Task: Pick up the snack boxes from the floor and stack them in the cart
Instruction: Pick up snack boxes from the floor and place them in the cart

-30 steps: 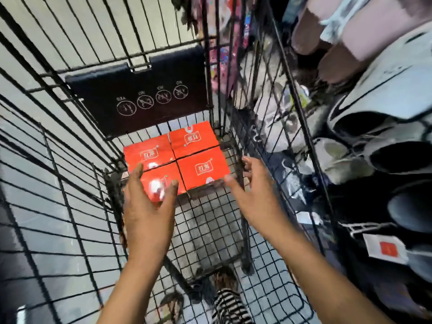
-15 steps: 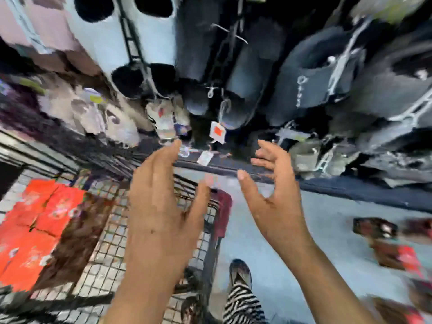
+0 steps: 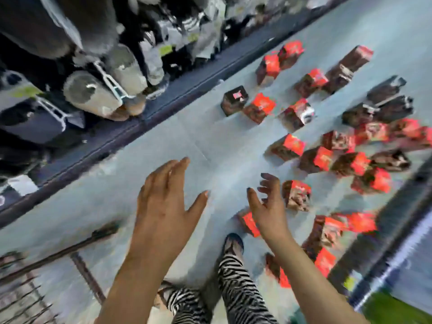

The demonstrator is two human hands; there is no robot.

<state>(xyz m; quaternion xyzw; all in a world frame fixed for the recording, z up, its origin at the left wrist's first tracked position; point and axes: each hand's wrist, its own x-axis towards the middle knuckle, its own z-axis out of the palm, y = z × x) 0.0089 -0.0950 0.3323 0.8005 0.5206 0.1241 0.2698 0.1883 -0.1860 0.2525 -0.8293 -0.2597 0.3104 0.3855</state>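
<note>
Head view: many snack boxes [image 3: 291, 146] are seen strewn on the floor [image 3: 210, 141], none grasped by the left hand [image 3: 163, 206] or right hand [image 3: 268, 206], whose fingers are spread and empty, so most stacking is judged undone.

Only one view is given. It is taken from the head, with a wide lens, and is directed forward and steeply down at the floor [image 3: 210, 136]. The picture is tilted and blurred. The left hand [image 3: 163, 206] and the right hand [image 3: 268, 211] are seen near, in the lower middle, and the legs [image 3: 240, 288] at the bottom edge. The boxes [image 3: 289, 146] are seen farther away on the right, the shelf [image 3: 112, 139] at the upper left, and the cart [image 3: 70, 247] at the lower left corner.
</note>
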